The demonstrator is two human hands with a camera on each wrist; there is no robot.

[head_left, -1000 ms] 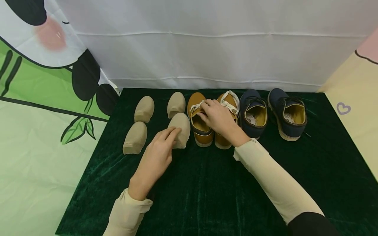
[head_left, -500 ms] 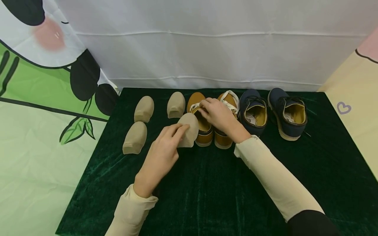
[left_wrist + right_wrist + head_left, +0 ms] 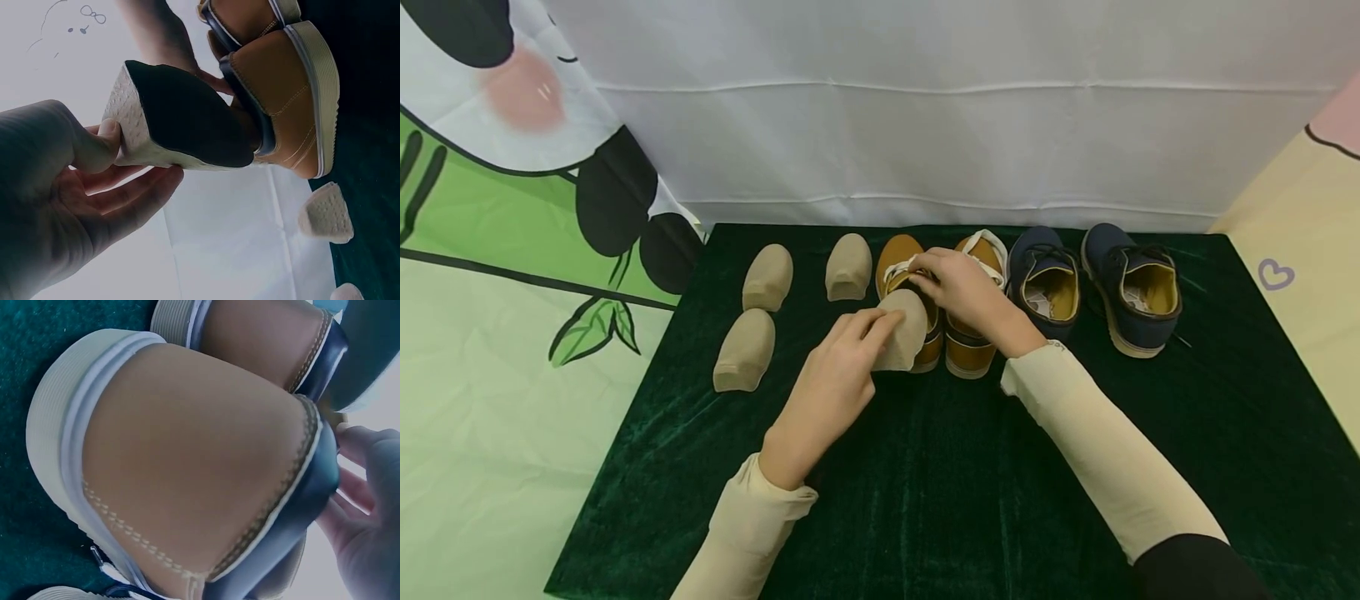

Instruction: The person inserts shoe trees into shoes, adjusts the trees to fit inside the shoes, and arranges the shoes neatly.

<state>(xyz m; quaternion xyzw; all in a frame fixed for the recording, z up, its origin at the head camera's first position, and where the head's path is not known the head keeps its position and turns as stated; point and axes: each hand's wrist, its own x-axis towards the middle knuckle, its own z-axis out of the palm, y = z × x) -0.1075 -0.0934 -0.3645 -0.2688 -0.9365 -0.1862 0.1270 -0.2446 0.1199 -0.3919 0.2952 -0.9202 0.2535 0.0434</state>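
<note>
One beige, toe-shaped insert with a rough surface (image 3: 904, 337) was pinched between the thumb and fingers of the left hand (image 3: 833, 375). It was tilted over the heel end of the left-hand tan shoe with white laces and a navy collar (image 3: 897, 250), hiding much of that shoe's opening in the head view; whether the two touched was unclear. The right hand (image 3: 958, 287) reached across from the other side, its fingertips by the same shoe's laces; I could not tell whether its grip was clamped on anything. Below that hand stood the matching right-hand tan shoe (image 3: 967, 360).

Further right were a navy shoe with a yellow lining (image 3: 1051, 296) and, slightly apart, its navy mate (image 3: 1131, 292). All four shoes pointed their toes towards the white fabric backdrop (image 3: 925, 125).

To the left lay three more inserts: a far-left one (image 3: 767, 277), a near-left one (image 3: 744, 350) just in front of it, and a third (image 3: 848, 268) beside the tan shoe. Everything stood on the dark green, velvety tabletop (image 3: 940, 483).
</note>
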